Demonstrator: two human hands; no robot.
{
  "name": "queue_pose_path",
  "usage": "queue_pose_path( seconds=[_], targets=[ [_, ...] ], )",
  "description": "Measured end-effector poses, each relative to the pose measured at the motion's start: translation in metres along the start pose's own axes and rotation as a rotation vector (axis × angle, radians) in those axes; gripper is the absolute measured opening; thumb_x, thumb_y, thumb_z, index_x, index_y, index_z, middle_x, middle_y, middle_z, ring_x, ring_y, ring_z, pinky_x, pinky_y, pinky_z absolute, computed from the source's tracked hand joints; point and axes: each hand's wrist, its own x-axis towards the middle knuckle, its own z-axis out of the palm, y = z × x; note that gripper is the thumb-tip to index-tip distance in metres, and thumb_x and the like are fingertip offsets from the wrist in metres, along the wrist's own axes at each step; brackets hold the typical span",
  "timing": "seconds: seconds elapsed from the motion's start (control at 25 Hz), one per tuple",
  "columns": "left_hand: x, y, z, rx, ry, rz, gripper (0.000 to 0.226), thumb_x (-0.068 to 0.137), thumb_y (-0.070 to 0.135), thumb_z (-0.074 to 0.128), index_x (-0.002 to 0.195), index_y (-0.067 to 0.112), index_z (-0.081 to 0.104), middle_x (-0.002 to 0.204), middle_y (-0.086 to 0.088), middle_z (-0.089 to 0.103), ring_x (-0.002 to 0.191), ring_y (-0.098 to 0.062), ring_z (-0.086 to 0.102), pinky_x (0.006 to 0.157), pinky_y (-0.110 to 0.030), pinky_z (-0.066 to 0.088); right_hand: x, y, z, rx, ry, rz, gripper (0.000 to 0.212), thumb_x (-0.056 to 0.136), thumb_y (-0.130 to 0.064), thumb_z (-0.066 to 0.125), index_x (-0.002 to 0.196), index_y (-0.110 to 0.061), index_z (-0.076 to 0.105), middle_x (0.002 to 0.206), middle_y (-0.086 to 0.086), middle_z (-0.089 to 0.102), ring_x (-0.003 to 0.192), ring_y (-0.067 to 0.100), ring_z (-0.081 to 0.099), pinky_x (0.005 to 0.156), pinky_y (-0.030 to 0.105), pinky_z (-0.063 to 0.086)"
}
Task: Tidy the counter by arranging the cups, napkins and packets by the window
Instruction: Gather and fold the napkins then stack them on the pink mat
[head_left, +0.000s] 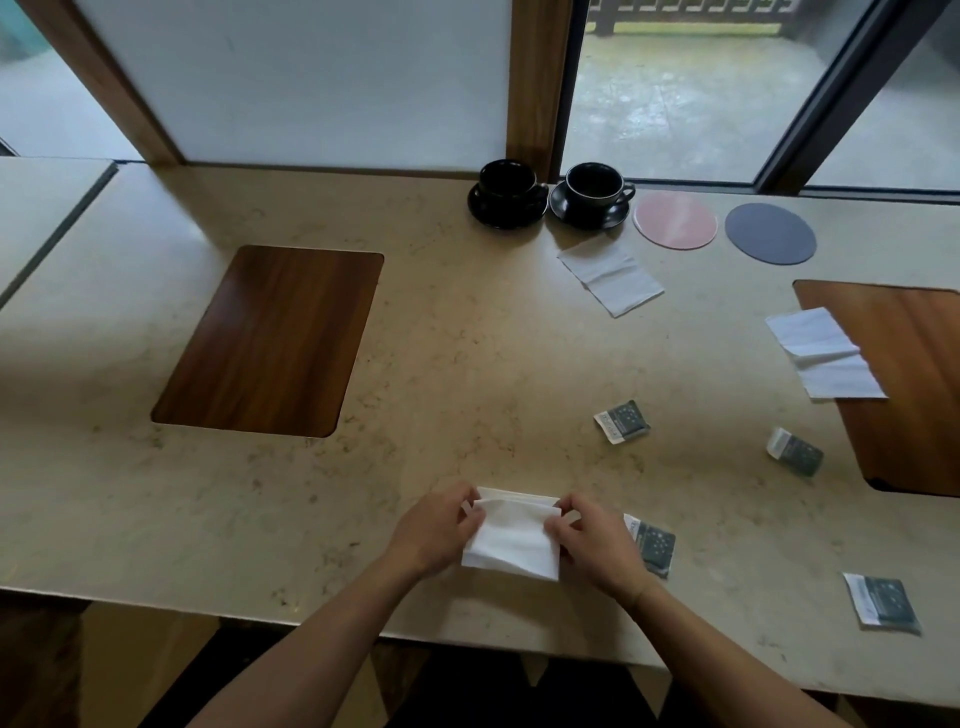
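A white napkin (511, 540) lies near the counter's front edge, its far edge partly folded over. My left hand (434, 530) pinches its left side and my right hand (592, 543) pinches its right side. Two black cups on black saucers, one (506, 192) left and one (592, 195) right, stand by the window. A second napkin (610, 275) lies below the cups, a third napkin (823, 353) overlaps the right wooden inlay. Several dark packets lie scattered at right: one (621, 421), another (795, 451), one (654, 545) beside my right hand, one (883, 603) at the front.
A pink round coaster (675, 221) and a grey round coaster (770, 234) lie right of the cups. Wooden inlays sit in the beige stone counter, one (270, 340) at left and one (914, 384) at right. A frosted panel and a wooden post back the counter.
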Motion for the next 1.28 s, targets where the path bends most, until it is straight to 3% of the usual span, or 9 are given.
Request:
queue_pose_path(
  seconds=[0.16,0.32,0.64,1.12,1.28],
  targets=[
    [0.005,-0.002,0.003,0.050,0.047,-0.012,0.014,0.094,0.037,0.048,0.100,0.027,0.056,0.097,0.004,0.069,0.082,-0.015,0.062,0.071,-0.035,0.054,0.001,0.004,0.005,-0.063,0.058,-0.007,0.008,0.090,-0.033,0.057,0.098,-0.030,0.057,0.072,-0.006,0.070,0.069,0.007,0.067,0.074,0.041,0.057],
    [0.009,-0.002,0.005,0.073,0.065,-0.010,0.015,0.093,0.038,0.050,0.099,0.026,0.058,0.097,0.005,0.070,0.083,-0.015,0.063,0.070,-0.033,0.053,0.002,0.005,0.008,-0.113,0.101,-0.015,0.009,0.090,-0.033,0.058,0.098,-0.031,0.056,0.081,-0.007,0.069,0.076,0.012,0.065,0.075,0.040,0.056],
    [0.013,0.004,0.004,0.104,0.093,-0.027,0.019,0.091,0.038,0.052,0.102,0.024,0.058,0.097,0.005,0.068,0.078,-0.011,0.054,0.062,-0.027,0.037,0.010,0.008,0.011,-0.156,0.166,0.010,0.007,0.089,-0.042,0.057,0.089,-0.036,0.053,0.091,-0.005,0.067,0.083,0.014,0.062,0.074,0.039,0.057],
    [0.012,0.007,0.001,0.131,0.101,-0.022,0.027,0.090,0.044,0.053,0.111,0.027,0.046,0.082,0.010,0.060,0.069,-0.012,0.057,0.055,-0.026,0.039,0.008,0.005,0.010,-0.363,0.232,-0.060,0.021,0.091,-0.040,0.052,0.109,-0.033,0.044,0.104,-0.002,0.066,0.087,0.022,0.064,0.069,0.038,0.054],
    [0.019,0.005,-0.003,0.113,0.158,0.001,0.032,0.089,0.046,0.055,0.115,0.027,0.050,0.078,0.009,0.060,0.067,-0.012,0.059,0.060,-0.028,0.050,0.005,0.002,0.004,-0.448,0.256,-0.058,0.028,0.092,-0.048,0.045,0.115,-0.032,0.043,0.095,-0.001,0.070,0.083,0.024,0.067,0.070,0.038,0.056]
  ],
)
